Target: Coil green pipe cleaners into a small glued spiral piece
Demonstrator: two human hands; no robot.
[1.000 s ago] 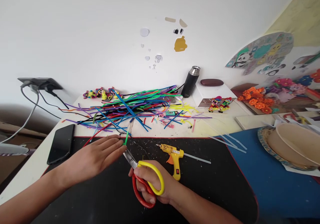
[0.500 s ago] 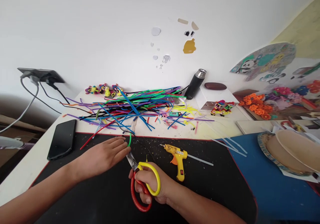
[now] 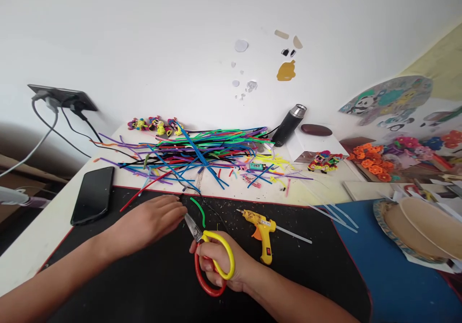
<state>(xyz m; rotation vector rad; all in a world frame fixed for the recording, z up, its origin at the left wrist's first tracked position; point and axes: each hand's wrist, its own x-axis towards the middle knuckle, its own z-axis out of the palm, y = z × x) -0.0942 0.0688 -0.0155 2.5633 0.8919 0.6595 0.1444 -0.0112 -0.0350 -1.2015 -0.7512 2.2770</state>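
Observation:
My right hand (image 3: pixel 220 260) grips a pair of scissors (image 3: pixel 215 269) with one yellow and one red handle, fingers through the loops. The blades look closed, and their tips reach the fingertips of my left hand (image 3: pixel 155 219). That hand is palm down over the black mat (image 3: pixel 144 284), fingers pressed together; whatever they pinch is hidden beneath them. Just right of the blades, a short curved green pipe cleaner piece (image 3: pixel 199 212) lies on the mat. To the right of my right hand lies a yellow glue gun (image 3: pixel 263 231) with a glue stick in its back.
Behind the mat spreads a heap of coloured pipe cleaners (image 3: pixel 205 152). A black phone (image 3: pixel 93 195) lies at the left. A thermos (image 3: pixel 290 125) stands by a white box (image 3: pixel 317 145). Small pipe cleaner figures (image 3: pixel 325 161) sit near it. Clear glue sticks (image 3: pixel 334 217) and a bowl (image 3: pixel 429 226) are at the right.
The scissor blades have come together. The green piece, earlier between my left fingertips and the blades, now lies apart on the mat. The view has shifted slightly left.

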